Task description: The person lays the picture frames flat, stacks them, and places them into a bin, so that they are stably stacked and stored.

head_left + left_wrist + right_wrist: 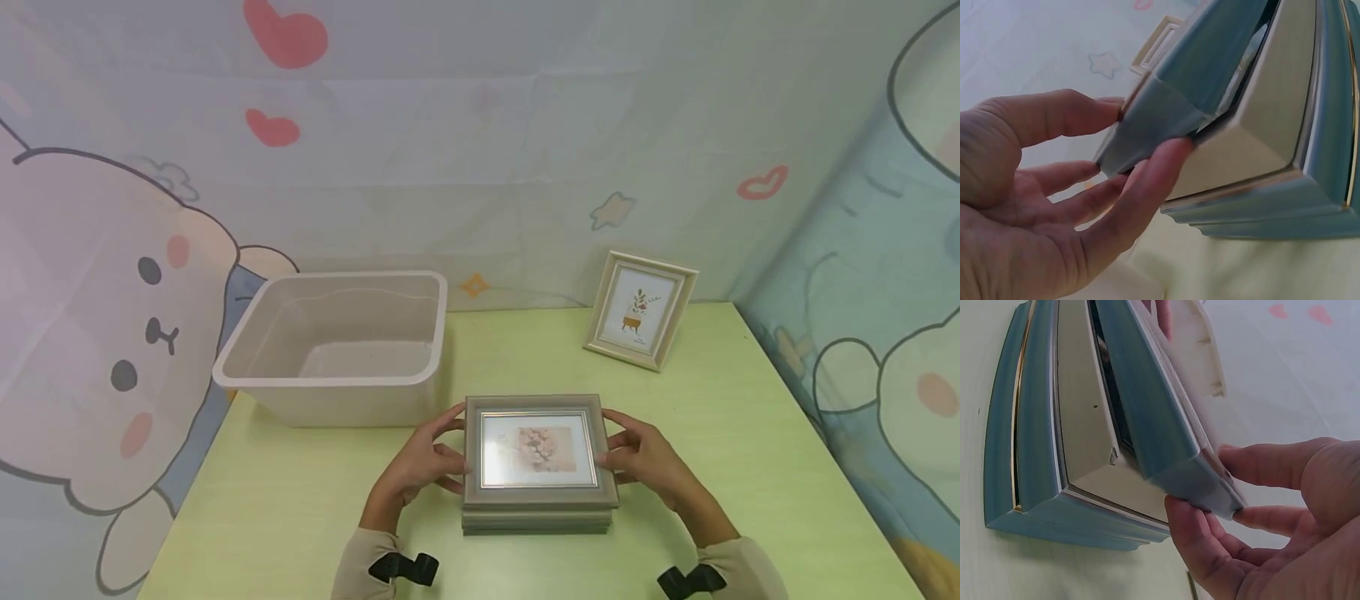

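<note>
A grey picture frame [538, 450] with a pink blossom-tree print lies face up on top of a stack of picture frames [537, 523]. My left hand [423, 462] grips its left side, thumb on the front edge and fingers below. On the opposite side, my right hand [648, 458] pinches the same frame the same way. Both wrist views show it tilted, with a dark gap over the cream frame [1241, 150] beneath. Under that cream piece, more grey-blue frames [1035, 444] are stacked.
A deep beige bin [337, 404] stands at the back left of the pale green table [750, 400]. At the back right a small cream picture frame [641, 310] with a plant print stands upright, leaning back. A cartoon-print cloth [480, 167] hangs behind.
</note>
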